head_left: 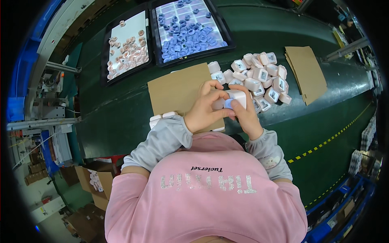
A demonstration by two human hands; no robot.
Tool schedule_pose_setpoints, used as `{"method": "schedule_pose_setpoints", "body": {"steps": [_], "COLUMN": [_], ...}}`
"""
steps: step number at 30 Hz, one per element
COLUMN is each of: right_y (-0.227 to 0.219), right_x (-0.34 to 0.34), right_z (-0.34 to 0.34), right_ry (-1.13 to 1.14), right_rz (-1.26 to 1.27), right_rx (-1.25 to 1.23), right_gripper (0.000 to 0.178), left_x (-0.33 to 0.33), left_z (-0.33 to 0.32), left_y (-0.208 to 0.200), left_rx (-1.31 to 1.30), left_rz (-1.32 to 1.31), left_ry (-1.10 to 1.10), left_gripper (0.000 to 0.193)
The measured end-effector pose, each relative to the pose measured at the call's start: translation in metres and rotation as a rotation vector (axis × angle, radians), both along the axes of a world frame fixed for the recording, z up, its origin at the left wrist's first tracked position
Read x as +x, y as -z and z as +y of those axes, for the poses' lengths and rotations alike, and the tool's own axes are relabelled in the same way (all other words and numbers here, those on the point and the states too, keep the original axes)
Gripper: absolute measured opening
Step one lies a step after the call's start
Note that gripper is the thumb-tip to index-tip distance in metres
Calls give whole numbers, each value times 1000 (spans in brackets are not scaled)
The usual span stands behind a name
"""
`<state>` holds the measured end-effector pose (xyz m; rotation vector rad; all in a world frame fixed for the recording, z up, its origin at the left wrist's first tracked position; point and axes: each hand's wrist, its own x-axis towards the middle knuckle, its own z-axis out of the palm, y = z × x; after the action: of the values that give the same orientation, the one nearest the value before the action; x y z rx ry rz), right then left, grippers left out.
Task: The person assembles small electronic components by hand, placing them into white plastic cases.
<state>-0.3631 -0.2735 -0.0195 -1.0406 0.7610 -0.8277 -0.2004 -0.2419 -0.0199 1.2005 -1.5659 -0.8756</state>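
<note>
Close in front of my chest, both hands meet around a small whitish rounded-square case (238, 96). A little light-blue piece (228, 103) shows at its near side, between my fingers. My left hand (206, 106) is closed, its fingertips at the case and the blue piece. On the other side, my right hand (247, 115) wraps the case, its thumb pressing by the blue piece. Fingers hide part of both, so how the piece sits in the case cannot be seen. Beneath the hands lies a brown cardboard sheet (174, 89).
Several similar pale pink cases (259, 77) are heaped right of the cardboard; more whitish cases (162, 118) lie by my left forearm. At the back stand a black tray of blue pieces (230, 40) and another of pinkish pieces (104, 60). Cardboard sheets (310, 75) lie at right.
</note>
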Motion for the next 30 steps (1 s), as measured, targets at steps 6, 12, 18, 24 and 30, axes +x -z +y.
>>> {"method": "schedule_pose_setpoints", "body": {"steps": [6,12,18,24,30], "right_y": [-2,10,28,30,33], "right_x": [-3,-15,-17,-45,-81], "right_z": [-6,-11,-10,-32,-52], "right_ry": [-15,-122,-181,-151,59], "right_rz": [-38,-65,-107,-289,279], "right_rx": [157,180,199,319,154], "right_gripper": [35,36,42,50,35], "left_x": [-4,-1,-1,-6,16], "left_z": [-1,-1,2,7,-22], "left_y": [5,9,16,13,21], "left_rx": [-166,-138,-127,-130,316], "left_rz": [-225,-152,-152,-105,576], "left_ry": [11,119,165,156,-159], "left_gripper": [34,31,29,32,26]}}
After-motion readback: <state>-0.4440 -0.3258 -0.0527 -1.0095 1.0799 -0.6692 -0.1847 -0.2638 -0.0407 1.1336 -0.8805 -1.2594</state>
